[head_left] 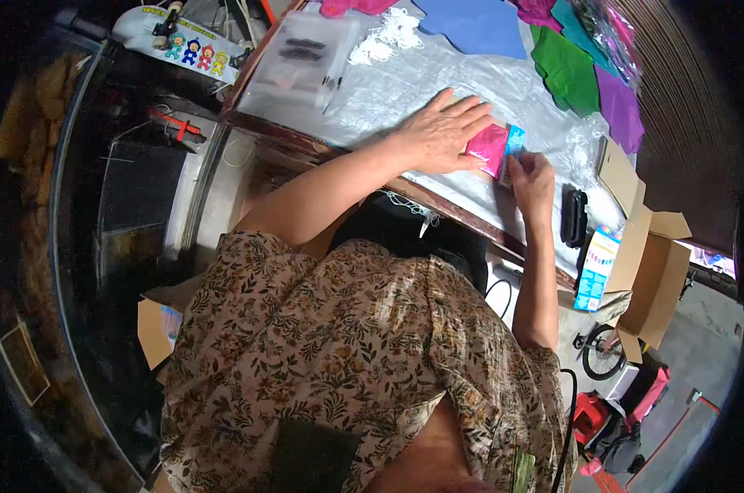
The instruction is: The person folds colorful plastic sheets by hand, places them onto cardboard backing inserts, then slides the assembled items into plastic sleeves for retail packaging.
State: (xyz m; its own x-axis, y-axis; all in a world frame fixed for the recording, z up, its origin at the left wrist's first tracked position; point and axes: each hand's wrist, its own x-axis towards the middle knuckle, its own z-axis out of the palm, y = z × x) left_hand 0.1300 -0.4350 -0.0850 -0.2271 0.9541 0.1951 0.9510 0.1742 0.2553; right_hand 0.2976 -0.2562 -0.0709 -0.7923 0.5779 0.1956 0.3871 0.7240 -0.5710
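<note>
A small flat pink packet [489,148] with a blue end strip is lying on the clear-plastic-covered table, partly covered from the left.

Beyond the grip lie a blue sheet [473,26] and green [566,70] and purple [619,107] pieces, a clear bag [302,62] far left, a black case [573,216] and open cardboard box [653,275] just right.

Two hands [446,131] [532,181] – one pink packet [489,148]
</note>
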